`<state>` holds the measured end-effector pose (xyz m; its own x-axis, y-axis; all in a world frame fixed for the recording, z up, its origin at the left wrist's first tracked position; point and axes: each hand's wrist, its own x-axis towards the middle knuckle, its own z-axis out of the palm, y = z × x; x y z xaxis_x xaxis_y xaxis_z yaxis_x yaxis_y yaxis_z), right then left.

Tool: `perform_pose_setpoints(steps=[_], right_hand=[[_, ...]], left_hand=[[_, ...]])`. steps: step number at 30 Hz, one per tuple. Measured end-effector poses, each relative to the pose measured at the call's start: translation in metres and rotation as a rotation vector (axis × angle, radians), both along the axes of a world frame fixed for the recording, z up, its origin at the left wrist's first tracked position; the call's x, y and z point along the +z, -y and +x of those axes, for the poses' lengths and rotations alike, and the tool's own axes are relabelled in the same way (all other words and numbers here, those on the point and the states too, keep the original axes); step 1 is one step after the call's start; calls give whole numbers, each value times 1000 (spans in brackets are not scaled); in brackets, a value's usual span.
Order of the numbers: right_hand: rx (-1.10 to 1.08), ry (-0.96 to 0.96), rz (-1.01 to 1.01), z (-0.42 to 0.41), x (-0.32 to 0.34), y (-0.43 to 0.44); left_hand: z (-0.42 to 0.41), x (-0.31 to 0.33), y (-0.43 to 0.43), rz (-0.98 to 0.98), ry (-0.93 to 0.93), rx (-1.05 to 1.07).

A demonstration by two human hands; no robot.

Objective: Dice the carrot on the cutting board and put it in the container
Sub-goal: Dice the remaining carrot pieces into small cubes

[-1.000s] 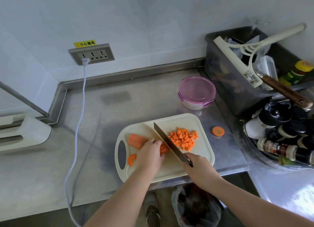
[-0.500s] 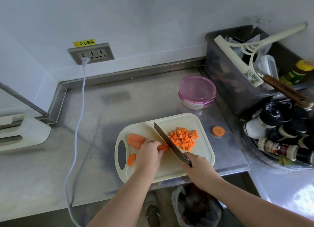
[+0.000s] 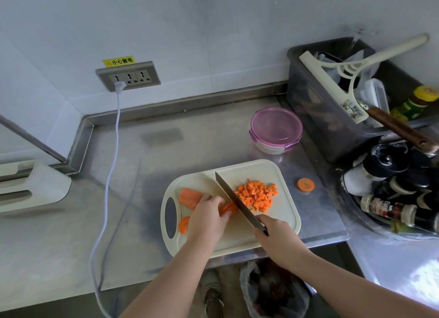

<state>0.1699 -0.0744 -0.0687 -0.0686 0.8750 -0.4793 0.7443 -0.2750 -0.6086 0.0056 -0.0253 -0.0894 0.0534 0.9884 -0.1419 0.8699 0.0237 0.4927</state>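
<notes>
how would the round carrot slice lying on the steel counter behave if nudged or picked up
The round orange carrot slice lies flat, so it should slide rather than roll on the smooth stainless steel counter. It looks thin, probably light and stiff.

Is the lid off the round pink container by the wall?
No, the pink lid sits closed on the container, while the diced carrot lies piled on the cutting board.
</notes>
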Motion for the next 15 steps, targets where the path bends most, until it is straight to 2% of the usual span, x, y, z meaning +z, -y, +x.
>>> perform_pose_setpoints(steps=[11, 15], right_hand=[[13, 30, 11, -3, -1, 1], [30, 46, 9, -3, 0, 1]], left_hand=[[8, -7, 2, 17, -126, -72], [7, -9, 4, 41, -100, -70]])
